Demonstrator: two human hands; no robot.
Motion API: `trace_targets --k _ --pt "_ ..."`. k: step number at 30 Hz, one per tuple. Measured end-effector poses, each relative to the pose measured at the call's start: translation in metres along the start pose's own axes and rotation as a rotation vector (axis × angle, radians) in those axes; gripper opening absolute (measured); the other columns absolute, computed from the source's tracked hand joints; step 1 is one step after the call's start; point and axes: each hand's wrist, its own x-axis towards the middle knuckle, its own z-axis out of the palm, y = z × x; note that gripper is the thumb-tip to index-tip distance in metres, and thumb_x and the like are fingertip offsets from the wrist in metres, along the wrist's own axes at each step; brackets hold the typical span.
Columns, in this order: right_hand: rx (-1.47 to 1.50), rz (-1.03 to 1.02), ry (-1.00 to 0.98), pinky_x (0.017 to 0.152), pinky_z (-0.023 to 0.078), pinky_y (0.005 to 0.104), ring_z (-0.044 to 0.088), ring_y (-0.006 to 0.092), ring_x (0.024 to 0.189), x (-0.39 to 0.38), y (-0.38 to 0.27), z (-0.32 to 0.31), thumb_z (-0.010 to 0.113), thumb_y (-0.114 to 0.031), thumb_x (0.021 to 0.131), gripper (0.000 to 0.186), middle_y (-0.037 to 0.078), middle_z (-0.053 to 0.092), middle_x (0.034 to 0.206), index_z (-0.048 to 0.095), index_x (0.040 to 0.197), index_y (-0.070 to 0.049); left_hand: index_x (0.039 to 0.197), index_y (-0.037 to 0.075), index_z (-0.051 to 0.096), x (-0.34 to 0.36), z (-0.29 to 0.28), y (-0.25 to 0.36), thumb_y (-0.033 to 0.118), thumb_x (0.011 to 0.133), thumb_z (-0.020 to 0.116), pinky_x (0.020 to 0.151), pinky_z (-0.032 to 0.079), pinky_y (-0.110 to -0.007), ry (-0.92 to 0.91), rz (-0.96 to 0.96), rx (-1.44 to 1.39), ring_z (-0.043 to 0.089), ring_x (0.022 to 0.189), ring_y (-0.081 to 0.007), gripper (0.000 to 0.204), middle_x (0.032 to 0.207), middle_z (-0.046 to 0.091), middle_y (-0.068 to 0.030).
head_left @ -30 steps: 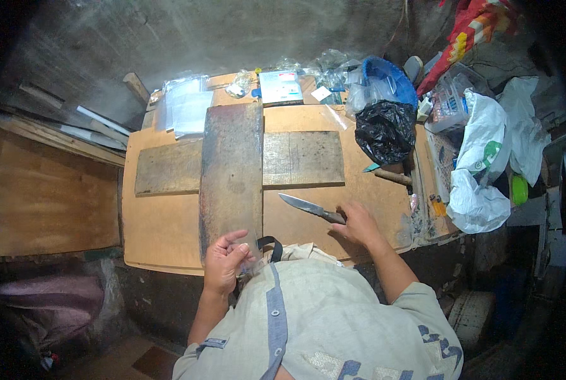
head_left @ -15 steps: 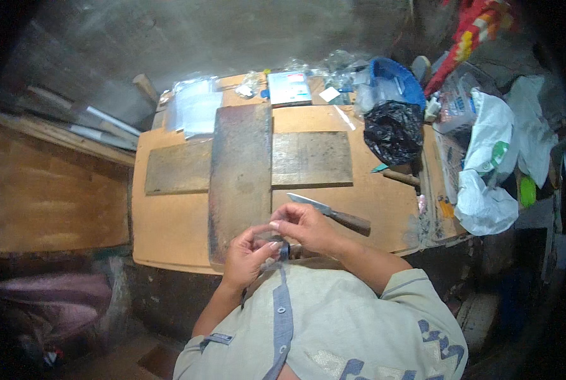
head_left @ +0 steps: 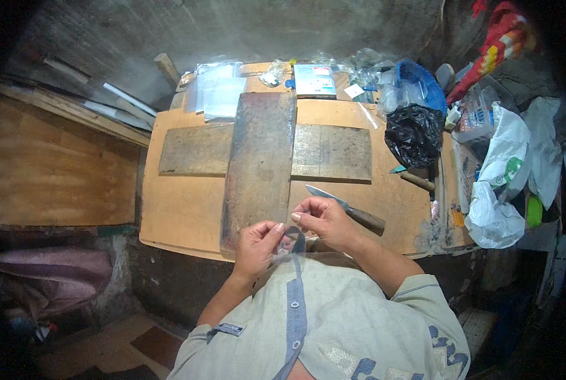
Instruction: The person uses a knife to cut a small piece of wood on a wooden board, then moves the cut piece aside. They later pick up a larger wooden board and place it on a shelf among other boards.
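Close to my shirt front, my left hand [head_left: 257, 247] is closed in a pinch on a dark, thin curved strip [head_left: 299, 239]. The strip bends in a loop below my fingertips, and its lower end blends with the shirt's blue button band. Just to the right, my right hand [head_left: 327, 221] is also pinched, thumb against fingers; what it holds, if anything, is too small to make out. A knife [head_left: 362, 218] with a wooden handle lies behind my right hand, partly hidden by it. Beyond my left hand stretches a long worn wooden board [head_left: 261, 158].
The long board lies across another board [head_left: 334, 152] on the table [head_left: 181, 218]. Clear plastic sheets [head_left: 225, 95], a flat package [head_left: 315, 81], a blue basket [head_left: 425, 85] and a black bag [head_left: 415, 133] line the back. At right are a wooden handle [head_left: 417, 182] and white bags [head_left: 501, 171].
My hands have drawn slightly apart, and the dark strip's loop now shows between them. The whole view has shifted, so the table appears farther right.
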Motion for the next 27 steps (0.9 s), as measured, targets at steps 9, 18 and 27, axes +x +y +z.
trace_targets --k 9,18,27 --pt "-0.335 -0.198 0.515 0.075 0.051 0.0305 0.063 0.0130 0.084 0.054 0.017 -0.095 0.070 -0.024 0.093 0.024 0.005 0.070 0.089 0.069 0.103 -0.001 0.095 0.002 0.069 -0.005 -0.021 -0.012 0.017 0.099 0.064 0.058 0.054 -0.024 0.168 0.004 -0.060 0.067 0.062 -0.0117 0.016 0.074 0.071 -0.0050" --pt "-0.438 0.059 0.955 0.102 0.044 0.0373 0.060 0.0285 0.120 0.110 0.021 -0.220 0.072 -0.032 0.088 0.060 0.020 0.063 0.130 0.057 0.140 -0.006 0.096 0.003 0.070 -0.008 -0.034 -0.011 0.020 0.099 0.065 0.055 0.046 -0.023 0.209 0.080 -0.190 0.067 0.064 -0.0123 0.017 0.075 0.071 -0.0053" --pt "0.110 0.051 0.855 0.100 0.046 0.0372 0.059 0.0281 0.120 0.158 0.041 -0.269 0.067 -0.022 0.092 0.057 0.018 0.062 0.132 0.052 0.141 0.002 0.094 0.002 0.070 -0.011 -0.034 -0.008 0.019 0.099 0.065 0.056 0.048 -0.022 0.159 0.101 -0.225 0.067 0.064 -0.0117 0.018 0.075 0.071 -0.0055"
